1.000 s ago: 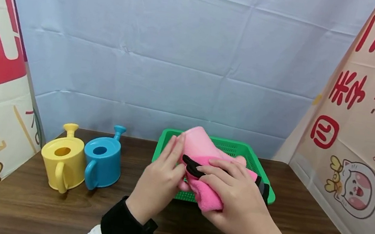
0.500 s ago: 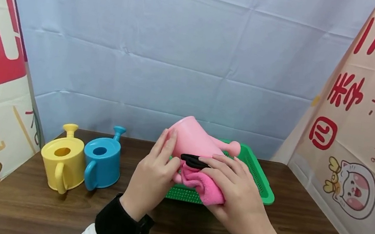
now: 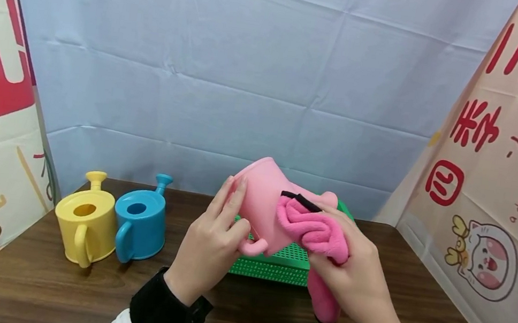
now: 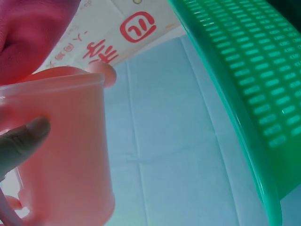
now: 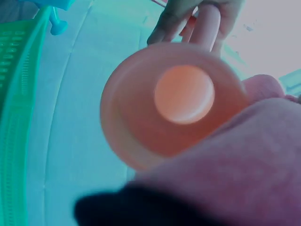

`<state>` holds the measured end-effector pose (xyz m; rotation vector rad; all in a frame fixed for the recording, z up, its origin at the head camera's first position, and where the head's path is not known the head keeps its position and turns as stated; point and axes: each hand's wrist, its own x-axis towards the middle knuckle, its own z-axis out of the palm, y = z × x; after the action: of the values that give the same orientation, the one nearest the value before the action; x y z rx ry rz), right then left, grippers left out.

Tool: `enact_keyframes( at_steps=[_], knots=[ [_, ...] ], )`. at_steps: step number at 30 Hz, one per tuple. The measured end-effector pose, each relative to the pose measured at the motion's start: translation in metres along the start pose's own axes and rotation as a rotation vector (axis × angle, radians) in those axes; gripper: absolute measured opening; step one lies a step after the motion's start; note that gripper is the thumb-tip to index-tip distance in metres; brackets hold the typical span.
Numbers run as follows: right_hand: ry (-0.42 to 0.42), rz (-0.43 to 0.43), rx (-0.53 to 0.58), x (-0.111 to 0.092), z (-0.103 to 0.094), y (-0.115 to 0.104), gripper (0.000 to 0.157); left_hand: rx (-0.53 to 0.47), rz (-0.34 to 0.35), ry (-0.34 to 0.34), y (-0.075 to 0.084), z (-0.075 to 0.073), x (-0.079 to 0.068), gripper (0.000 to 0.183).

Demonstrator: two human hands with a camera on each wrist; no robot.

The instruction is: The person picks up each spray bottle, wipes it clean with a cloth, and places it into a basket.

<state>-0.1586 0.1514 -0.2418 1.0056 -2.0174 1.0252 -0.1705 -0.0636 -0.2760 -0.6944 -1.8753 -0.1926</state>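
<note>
My left hand [image 3: 211,236] holds a pink watering can [image 3: 259,199], tilted on its side above the green basket. Two fingers lie along its base, and its handle is beside my thumb. In the left wrist view my thumb [image 4: 26,141] presses on the can's side. My right hand [image 3: 356,259] grips a bunched pink cloth [image 3: 315,233] with black edging, close against the can's top end. One end of the cloth hangs below that hand. The right wrist view looks onto the can's top with its round opening [image 5: 184,94]; the cloth hides part of its rim.
The green basket [image 3: 269,273] stands on the dark wooden table [image 3: 77,295], under and behind the hands. At the left stand a yellow watering can [image 3: 94,235] and a blue watering can [image 3: 146,228], side by side. Fabric sheets [image 3: 250,74] enclose the back and sides.
The pink watering can has risen a little out of the basket area and turned. My right hand has moved the cloth from the can's side towards its top end, and a cloth end now hangs down.
</note>
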Motion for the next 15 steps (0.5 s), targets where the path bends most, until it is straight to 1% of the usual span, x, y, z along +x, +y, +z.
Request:
enact_keyframes(
  at_steps=[2,6,8,10,15],
  knots=[
    [0.015,0.067,0.013,0.000,-0.002,0.003,0.049,-0.006,0.002,0.010,0.000,0.000,0.000,0.029],
    [0.046,0.252,-0.038,-0.001,-0.006,0.007,0.048,-0.011,0.001,0.017,0.001,-0.001,0.000,0.029],
    [0.064,0.327,-0.050,-0.001,-0.006,0.009,0.047,-0.014,0.006,0.026,0.001,-0.001,0.000,0.029],
    [0.082,0.374,-0.054,0.000,-0.007,0.013,0.045,-0.024,0.009,0.037,0.001,-0.001,0.001,0.028],
    [0.110,0.409,-0.077,0.000,-0.007,0.024,0.042,-0.045,0.019,0.059,0.003,-0.003,0.002,0.027]
  ],
)
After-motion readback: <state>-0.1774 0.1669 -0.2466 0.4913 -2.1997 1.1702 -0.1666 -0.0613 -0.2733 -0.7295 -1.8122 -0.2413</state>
